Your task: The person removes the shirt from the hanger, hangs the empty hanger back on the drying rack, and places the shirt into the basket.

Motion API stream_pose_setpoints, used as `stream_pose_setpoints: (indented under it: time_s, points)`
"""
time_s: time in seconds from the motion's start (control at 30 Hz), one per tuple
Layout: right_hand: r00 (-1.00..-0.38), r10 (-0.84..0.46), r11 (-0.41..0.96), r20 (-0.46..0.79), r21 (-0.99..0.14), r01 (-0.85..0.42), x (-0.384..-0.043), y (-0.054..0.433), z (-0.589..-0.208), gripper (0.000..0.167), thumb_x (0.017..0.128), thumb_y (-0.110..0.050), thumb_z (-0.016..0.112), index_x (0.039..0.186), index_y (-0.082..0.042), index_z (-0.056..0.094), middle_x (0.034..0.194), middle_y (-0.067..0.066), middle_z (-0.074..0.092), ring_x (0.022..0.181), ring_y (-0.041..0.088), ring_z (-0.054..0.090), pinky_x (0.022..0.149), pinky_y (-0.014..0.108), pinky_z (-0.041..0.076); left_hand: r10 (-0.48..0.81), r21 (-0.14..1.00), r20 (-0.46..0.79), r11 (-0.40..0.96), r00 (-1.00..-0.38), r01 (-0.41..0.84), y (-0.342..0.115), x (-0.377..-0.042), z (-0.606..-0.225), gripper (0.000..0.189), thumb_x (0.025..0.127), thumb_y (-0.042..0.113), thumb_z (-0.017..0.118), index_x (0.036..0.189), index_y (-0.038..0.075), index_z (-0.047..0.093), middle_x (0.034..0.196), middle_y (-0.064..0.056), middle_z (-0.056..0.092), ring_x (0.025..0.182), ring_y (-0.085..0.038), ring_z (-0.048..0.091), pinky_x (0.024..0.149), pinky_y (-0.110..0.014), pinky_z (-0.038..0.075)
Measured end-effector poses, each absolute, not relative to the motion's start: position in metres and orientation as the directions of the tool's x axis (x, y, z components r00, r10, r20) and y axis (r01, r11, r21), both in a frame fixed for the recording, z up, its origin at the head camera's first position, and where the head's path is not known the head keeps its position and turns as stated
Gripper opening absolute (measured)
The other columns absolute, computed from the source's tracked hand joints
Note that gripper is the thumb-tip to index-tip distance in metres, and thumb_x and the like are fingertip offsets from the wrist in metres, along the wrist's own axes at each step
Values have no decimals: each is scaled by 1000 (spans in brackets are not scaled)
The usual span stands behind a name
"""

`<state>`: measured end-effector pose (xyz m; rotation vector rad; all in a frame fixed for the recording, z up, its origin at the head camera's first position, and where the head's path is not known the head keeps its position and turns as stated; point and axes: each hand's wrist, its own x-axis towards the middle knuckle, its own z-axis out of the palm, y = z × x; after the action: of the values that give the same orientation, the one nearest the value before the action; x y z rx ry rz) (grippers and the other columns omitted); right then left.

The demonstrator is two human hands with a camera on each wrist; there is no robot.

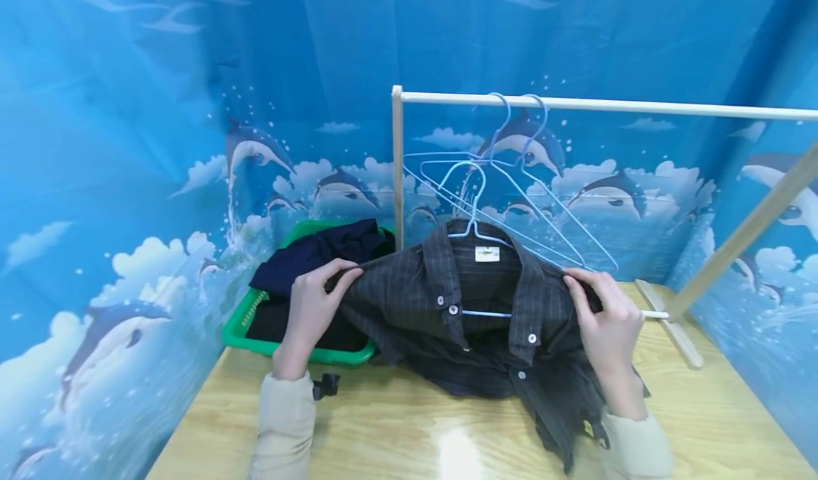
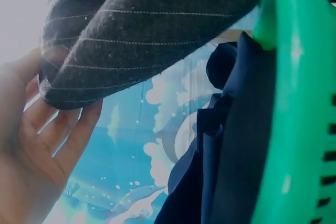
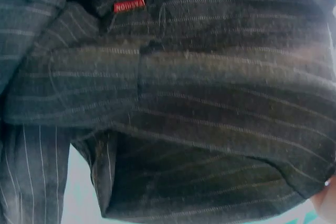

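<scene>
A dark grey pinstriped button shirt [image 1: 409, 288] is spread over a light blue wire hanger [image 1: 473, 217], whose hook rises out of the collar. White buttons and a white neck label show at its front. My left hand [image 1: 314, 302] pinches the shirt's shoulder on the left between thumb and fingers; the left wrist view shows the striped cloth [image 2: 147, 30] folded at those fingertips. On the other side, my right hand [image 1: 607, 317] pinches the opposite shoulder. In the right wrist view the shirt's cloth, with a small red tag [image 3: 128, 4], covers nearly everything, and only a bit of the hand shows.
Behind the shirt stands a wooden rack with a white rail [image 1: 639, 106], where two blue wire hangers [image 1: 546, 121] hang. A green basket [image 1: 233, 331] holding dark blue and black clothes [image 1: 319, 253] sits on the wooden table [image 1: 396, 437] at left. Dolphin-print curtains enclose the table.
</scene>
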<state>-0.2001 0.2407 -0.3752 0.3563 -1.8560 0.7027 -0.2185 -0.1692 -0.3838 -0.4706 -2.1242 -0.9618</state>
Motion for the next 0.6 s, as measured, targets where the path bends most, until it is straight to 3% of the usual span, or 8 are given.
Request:
stream_pose_setpoints:
  time_s: [0.27, 0.6]
  points:
    - [-393, 4, 813, 920, -232, -535, -202, 244, -380, 19, 82, 3, 81, 99, -4, 79, 83, 13, 72, 72, 33, 69, 66, 31, 41, 88, 365, 778, 743, -623, 561, -170, -215, -391, 12, 90, 23, 78, 101, 16, 77, 96, -2, 77, 82, -19, 73, 72, -39, 59]
    - [-437, -59, 852, 898, -182, -491, -198, 245, -378, 15, 88, -8, 78, 103, -10, 80, 85, 7, 74, 69, 29, 69, 50, 32, 39, 120, 376, 735, 746, -667, 550, -173, -215, -392, 13, 91, 24, 76, 102, 18, 78, 94, 1, 75, 84, -18, 72, 73, -39, 59]
